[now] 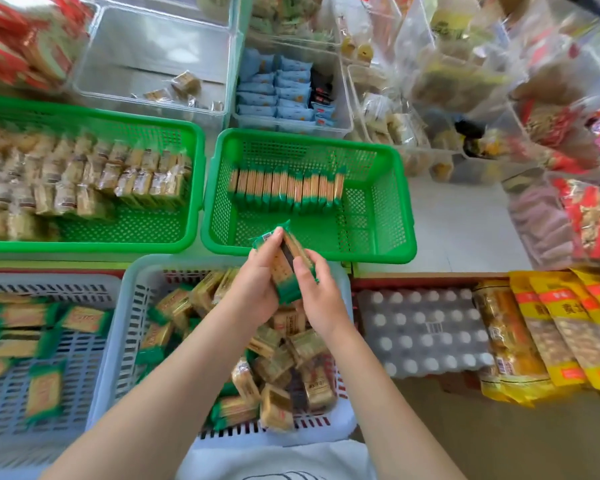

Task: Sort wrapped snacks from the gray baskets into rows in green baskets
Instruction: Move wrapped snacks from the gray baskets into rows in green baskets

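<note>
Two hands (257, 289) (317, 296), one snack stack (286, 268)

This is a snack shop or its stockroom. Bulk wrapped goods fill every side: clear plastic bins (160, 60) of small packets, green baskets (392, 202) with biscuits stood in neat rows, gray baskets (118, 327) of loose packs, yellow retail bags (561, 327) overlapping, and a shrink-wrapped case of bottles (420, 330) bearing a barcode label.

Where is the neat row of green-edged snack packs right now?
In the head view, the row of packs stands along the far side of the right-hand green basket, just beyond both hands and right of the fuller green basket.
</note>
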`<state>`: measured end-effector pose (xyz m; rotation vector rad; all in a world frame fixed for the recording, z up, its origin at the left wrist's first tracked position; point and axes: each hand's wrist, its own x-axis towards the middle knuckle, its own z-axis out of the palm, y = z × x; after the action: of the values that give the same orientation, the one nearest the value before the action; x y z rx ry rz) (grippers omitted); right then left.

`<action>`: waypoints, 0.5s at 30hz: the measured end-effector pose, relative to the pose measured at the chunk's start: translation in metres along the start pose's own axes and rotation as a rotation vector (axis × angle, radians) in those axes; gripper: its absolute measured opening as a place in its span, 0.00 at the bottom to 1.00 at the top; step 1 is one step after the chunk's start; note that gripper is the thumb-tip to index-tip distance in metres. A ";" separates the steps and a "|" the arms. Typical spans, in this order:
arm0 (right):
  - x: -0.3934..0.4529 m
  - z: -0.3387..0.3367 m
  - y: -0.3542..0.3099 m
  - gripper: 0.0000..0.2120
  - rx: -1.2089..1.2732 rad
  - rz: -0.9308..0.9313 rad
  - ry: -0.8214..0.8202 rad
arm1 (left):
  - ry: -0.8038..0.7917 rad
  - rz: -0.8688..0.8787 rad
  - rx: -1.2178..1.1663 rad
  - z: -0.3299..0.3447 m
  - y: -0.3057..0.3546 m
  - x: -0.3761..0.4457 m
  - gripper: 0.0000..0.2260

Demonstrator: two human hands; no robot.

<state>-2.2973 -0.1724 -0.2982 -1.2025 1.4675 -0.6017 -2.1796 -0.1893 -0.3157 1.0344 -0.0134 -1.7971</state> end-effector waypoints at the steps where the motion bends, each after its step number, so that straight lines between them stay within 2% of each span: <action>1: 0.003 -0.008 0.000 0.27 0.006 -0.005 0.039 | -0.009 -0.013 -0.002 0.008 -0.007 0.005 0.39; 3: 0.011 -0.024 0.004 0.23 -0.009 -0.007 0.064 | 0.017 -0.032 0.030 0.023 -0.018 0.016 0.37; 5: 0.018 -0.041 0.005 0.21 -0.055 0.032 0.014 | 0.066 -0.036 0.114 0.033 -0.022 0.029 0.39; 8: 0.034 -0.066 0.008 0.19 -0.057 0.089 -0.049 | 0.095 -0.056 0.387 0.049 -0.017 0.047 0.49; 9: 0.040 -0.074 0.008 0.20 -0.021 0.091 -0.023 | 0.108 -0.041 0.502 0.055 -0.015 0.053 0.48; 12: 0.067 -0.097 0.006 0.22 0.093 0.111 0.141 | 0.187 0.169 0.932 0.062 -0.005 0.067 0.29; 14: 0.093 -0.116 0.005 0.16 0.155 0.131 0.274 | 0.266 0.322 1.349 0.043 0.003 0.081 0.24; 15: 0.108 -0.126 0.005 0.13 0.168 0.143 0.333 | 0.278 0.316 1.550 0.030 0.006 0.086 0.23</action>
<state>-2.4053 -0.2980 -0.3119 -0.8864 1.7262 -0.8383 -2.2043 -0.2706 -0.3484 2.1231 -1.4822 -1.1089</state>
